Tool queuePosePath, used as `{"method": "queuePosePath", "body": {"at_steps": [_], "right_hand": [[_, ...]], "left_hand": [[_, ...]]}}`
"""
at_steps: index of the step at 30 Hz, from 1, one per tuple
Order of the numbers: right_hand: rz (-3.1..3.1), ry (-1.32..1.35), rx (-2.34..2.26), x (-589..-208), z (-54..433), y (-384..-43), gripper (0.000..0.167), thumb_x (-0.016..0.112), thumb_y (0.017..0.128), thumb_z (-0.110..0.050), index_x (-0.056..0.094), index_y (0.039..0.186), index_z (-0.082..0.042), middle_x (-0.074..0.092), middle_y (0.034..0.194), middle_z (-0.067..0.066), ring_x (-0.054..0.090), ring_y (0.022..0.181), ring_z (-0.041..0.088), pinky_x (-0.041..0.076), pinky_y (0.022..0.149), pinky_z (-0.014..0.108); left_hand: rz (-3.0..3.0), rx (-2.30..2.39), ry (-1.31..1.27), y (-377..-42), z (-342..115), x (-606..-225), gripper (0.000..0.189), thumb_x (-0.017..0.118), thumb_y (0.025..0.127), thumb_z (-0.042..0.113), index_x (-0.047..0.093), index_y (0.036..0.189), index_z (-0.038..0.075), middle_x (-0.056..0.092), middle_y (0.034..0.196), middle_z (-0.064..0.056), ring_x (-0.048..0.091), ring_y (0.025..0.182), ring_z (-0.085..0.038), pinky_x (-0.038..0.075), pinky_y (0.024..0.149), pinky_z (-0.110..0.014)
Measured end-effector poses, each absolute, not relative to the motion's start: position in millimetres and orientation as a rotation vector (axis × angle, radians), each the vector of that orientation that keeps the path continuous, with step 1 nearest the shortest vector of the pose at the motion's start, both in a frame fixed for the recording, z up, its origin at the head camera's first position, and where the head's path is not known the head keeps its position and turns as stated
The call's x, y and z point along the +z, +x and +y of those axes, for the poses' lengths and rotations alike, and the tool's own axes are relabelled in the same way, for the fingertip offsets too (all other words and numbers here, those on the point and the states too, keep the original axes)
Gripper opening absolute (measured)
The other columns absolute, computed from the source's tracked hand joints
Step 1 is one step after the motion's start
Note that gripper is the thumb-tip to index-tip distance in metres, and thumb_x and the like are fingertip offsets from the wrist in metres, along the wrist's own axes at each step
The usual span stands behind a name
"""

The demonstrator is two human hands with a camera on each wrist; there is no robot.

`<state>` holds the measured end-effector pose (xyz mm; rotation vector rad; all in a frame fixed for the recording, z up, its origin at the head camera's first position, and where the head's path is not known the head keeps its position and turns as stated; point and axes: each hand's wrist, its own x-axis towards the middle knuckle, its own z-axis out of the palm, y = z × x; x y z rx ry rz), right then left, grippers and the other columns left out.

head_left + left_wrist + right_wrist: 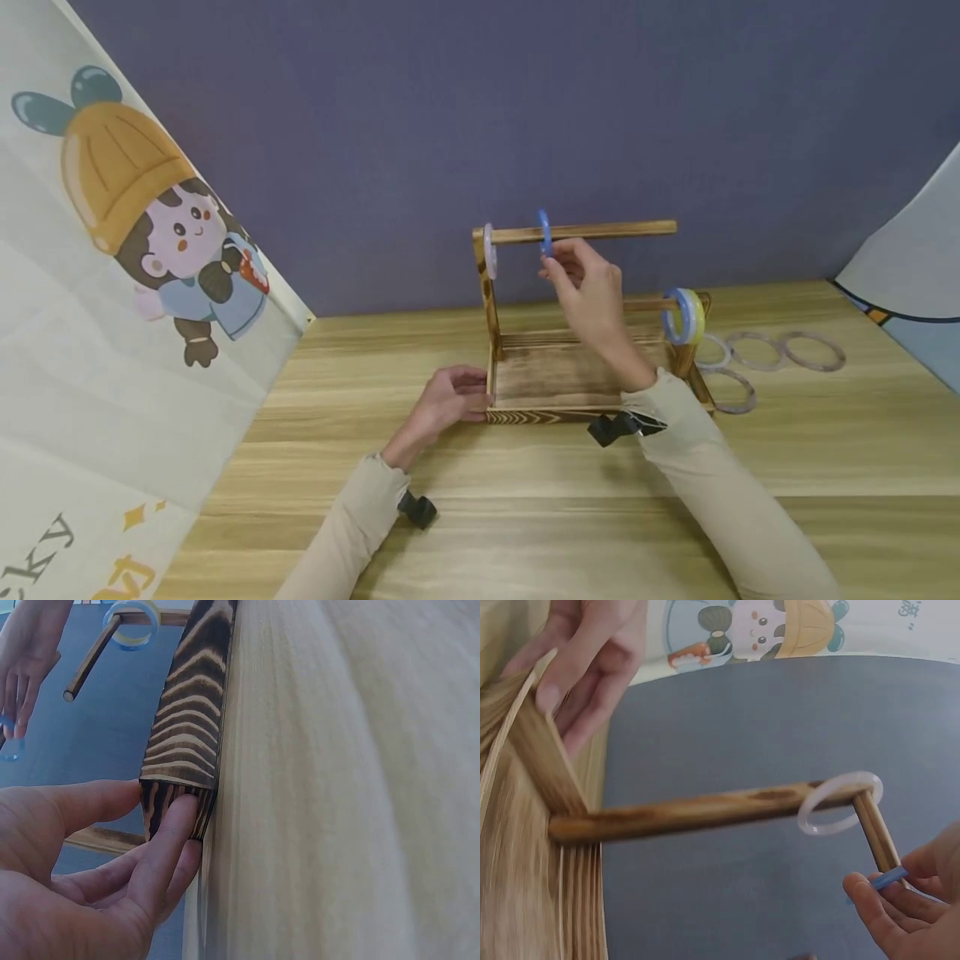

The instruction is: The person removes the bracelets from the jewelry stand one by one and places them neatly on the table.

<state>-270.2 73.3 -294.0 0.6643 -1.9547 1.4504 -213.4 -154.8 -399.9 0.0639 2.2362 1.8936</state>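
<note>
R hand [592, 292] pinches blue ring [546, 233]; loose rings [783, 352] — head view only.

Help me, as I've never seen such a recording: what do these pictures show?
No machine here: a person's bare hands. The wide picture is taken from the head, the other two from each wrist. The left hand holds a corner of the brown wooden rack; the right hand pinches a shiny blue ring at the rack's upper bar. A pale pink ring hangs on that bar, a light blue ring and a yellow ring on the lower bar. Four pale rings lie on the wooden table at right.
</note>
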Motion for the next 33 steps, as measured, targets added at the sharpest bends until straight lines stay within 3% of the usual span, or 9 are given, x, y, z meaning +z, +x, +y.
{"method": "queuePosePath", "body": {"at_steps": [9,18,26,33], "right_hand": [[-2.014,0.638,1.293,-294,107,-256,0.019,0.061,0.099,-0.008,0.064,0.112,0.005,0.071,0.101,0.018,0.071,0.086,0.028,0.052,0.072,0.005],[-2.036,0.572,1.189,-294,138,-247,0.021,0.061,0.099,-0.007,0.063,0.112,0.009,0.072,0.099,0.019,0.071,0.083,0.03,0.051,0.071,0.002],[-2.067,0.448,1.124,-295,173,-238,0.021,0.058,0.1,-0.01,0.063,0.11,0.008,0.073,0.096,0.018,0.06,0.076,-0.012,0.049,0.069,0.0],[-2.072,0.367,1.075,-290,196,-226,0.023,0.057,0.1,-0.011,0.063,0.111,0.009,0.072,0.097,0.021,0.058,0.073,-0.017,0.047,0.067,-0.002]], "left_hand": [[2.233,1.888,0.062,-207,-161,-401,0.049,0.072,0.084,-0.008,0.055,0.13,-0.009,0.06,0.125,-0.026,0.064,0.109,-0.034,0.064,0.08,-0.037],[2.23,1.88,0.084,-202,-165,-402,0.048,0.07,0.085,-0.008,0.054,0.13,-0.01,0.059,0.127,-0.029,0.063,0.111,-0.037,0.064,0.079,-0.038],[2.223,1.85,0.123,-196,-168,-401,0.049,0.072,0.086,-0.005,0.054,0.131,-0.009,0.059,0.126,-0.026,0.062,0.111,-0.034,0.064,0.08,-0.038],[2.224,1.853,0.107,-191,-172,-401,0.048,0.072,0.085,-0.005,0.055,0.13,-0.008,0.06,0.125,-0.025,0.064,0.109,-0.032,0.064,0.079,-0.038]]}}
